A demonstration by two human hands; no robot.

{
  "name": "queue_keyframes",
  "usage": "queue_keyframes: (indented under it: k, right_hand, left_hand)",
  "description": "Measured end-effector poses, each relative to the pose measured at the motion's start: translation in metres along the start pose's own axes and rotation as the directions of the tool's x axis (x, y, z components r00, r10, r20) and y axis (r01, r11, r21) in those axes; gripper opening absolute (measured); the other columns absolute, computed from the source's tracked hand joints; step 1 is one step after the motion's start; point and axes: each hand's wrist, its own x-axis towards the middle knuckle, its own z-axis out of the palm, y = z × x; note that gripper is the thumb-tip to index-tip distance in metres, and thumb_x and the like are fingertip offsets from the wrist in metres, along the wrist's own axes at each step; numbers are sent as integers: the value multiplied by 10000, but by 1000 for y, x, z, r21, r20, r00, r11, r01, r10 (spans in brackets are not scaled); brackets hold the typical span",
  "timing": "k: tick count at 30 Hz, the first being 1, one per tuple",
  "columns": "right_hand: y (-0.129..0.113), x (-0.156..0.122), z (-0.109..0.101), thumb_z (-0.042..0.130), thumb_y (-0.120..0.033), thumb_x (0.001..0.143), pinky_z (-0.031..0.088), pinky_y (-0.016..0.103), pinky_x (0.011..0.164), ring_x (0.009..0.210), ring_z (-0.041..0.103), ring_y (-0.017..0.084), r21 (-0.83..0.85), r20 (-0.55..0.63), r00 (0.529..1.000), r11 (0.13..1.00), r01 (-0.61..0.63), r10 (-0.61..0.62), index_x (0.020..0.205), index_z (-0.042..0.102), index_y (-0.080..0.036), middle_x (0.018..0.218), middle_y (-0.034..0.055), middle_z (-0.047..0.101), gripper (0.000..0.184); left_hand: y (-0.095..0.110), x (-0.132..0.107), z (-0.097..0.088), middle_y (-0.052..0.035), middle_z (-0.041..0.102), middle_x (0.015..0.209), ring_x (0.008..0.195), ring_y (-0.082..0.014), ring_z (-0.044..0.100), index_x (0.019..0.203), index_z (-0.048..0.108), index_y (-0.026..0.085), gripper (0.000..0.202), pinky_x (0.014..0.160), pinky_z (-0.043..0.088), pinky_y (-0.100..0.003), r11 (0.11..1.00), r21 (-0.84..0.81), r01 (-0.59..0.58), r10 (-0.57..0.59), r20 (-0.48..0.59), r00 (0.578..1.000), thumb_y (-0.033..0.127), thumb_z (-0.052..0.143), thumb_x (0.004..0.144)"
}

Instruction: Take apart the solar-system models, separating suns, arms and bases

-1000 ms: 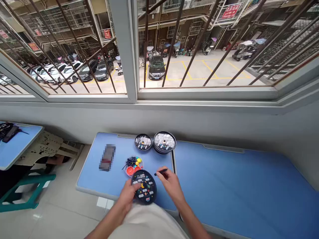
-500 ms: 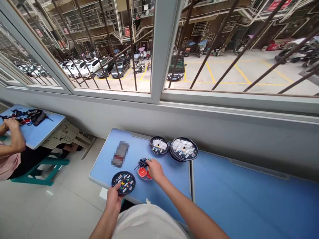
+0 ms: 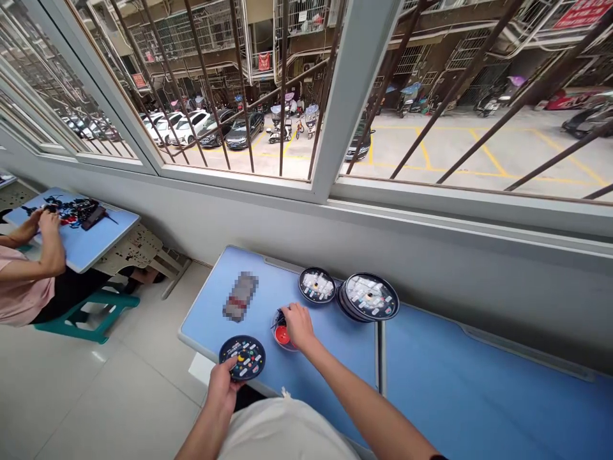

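My left hand (image 3: pixel 221 386) grips the near rim of a black round disc (image 3: pixel 242 357) dotted with small coloured and white pieces, at the front edge of the blue table (image 3: pixel 211 319). My right hand (image 3: pixel 297 324) rests on a small clear dish (image 3: pixel 281 334) holding red pieces and black bits; its fingers curl down into the dish and hide what they touch. Behind the dish lie a small black disc with white pieces (image 3: pixel 317 285) and a stack of bigger black discs (image 3: pixel 369 297).
A blurred grey object (image 3: pixel 240 296) lies on the table's left part. A second blue table (image 3: pixel 479 396) adjoins on the right. At the far left another person (image 3: pixel 29 268) sits at a separate blue table (image 3: pixel 90 243) with dark parts. A barred window runs along the wall.
The view has swung left. My right hand went from beside the disc to the dish of pieces. My left hand moved the black disc leftward along the table edge.
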Motion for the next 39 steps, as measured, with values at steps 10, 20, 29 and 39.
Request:
queue_keyframes:
  k: [10,20,29,39]
  right_hand:
    - [6,-3,-8,379,9,790,275,316,713,920,476,236,11,3,998,998,-58,58,939,606,-170,943,126,586,325]
    - [8,-10,-3,454,-56,757,329,310,763,936,497,226,318,-60,996,947,-49,72,904,614,-195,926,88,602,258]
    - [23,-78,30,328,-434,825,368,202,398,397,490,116,752,0,992,654,-82,124,732,547,-193,468,-58,519,339]
    - [48,-79,37,423,-424,752,376,248,482,469,500,154,790,-172,909,604,-103,380,649,522,-209,478,-38,528,258]
  left_hand:
    - [-7,0,2,-29,636,576,511,-167,615,810,528,124,116,506,497,-278,996,17,93,-93,-20,995,64,548,713]
    - [-9,0,0,-43,661,629,556,-177,633,845,551,120,157,555,519,-307,998,44,32,-35,59,998,97,596,697]
    - [-27,-9,28,-80,686,731,639,-187,630,878,623,98,389,612,487,-276,974,210,-81,-40,517,855,281,749,559]
    - [-34,21,77,-39,618,647,772,-213,583,711,641,165,81,719,412,-256,516,594,-617,369,496,786,226,588,717]
